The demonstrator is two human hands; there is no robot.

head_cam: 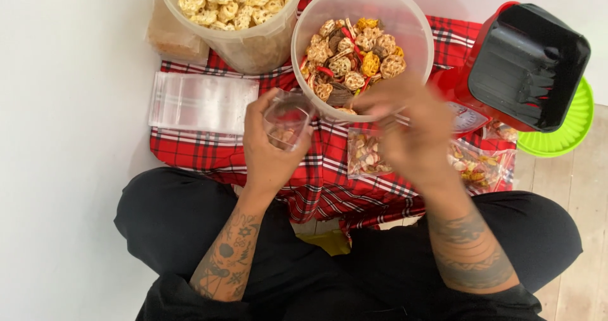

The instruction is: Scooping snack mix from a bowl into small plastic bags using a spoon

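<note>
Stack of clear bags (202, 101): flat on the red plaid cloth (215, 156), just left of the left fingers, apart from them.
Back tub (231, 23): clear, full of pale lattice-shaped crackers, up and to the left of the left fingers.
Left hand (269, 147): fingers (297, 145) curled round a small clear plastic bag (286, 121), holding its mouth open; a few snack pieces show at its bottom.
Small clear plastic bag: in the left fingers, touching the near rim of the mixed tub.
Mixed tub (362, 45): round, clear, holding mixed crackers in brown, yellow and red; right beyond both sets of fingers.
Right hand (408, 128): blurred, at the near rim of the mixed tub, fingers (373, 102) narrowed toward the left hand; what they pinch cannot be told.
Filled packet (366, 155): sealed snack mix lying on the cloth, just below the right fingers.
Second filled packet (478, 166): on the cloth, right of the right hand.
Kitchen scale (522, 64): red with a black tray, right of the right fingers, its dial partly behind the hand.
Green lid (567, 134): under the scale's far side, well right of the fingers.
</note>
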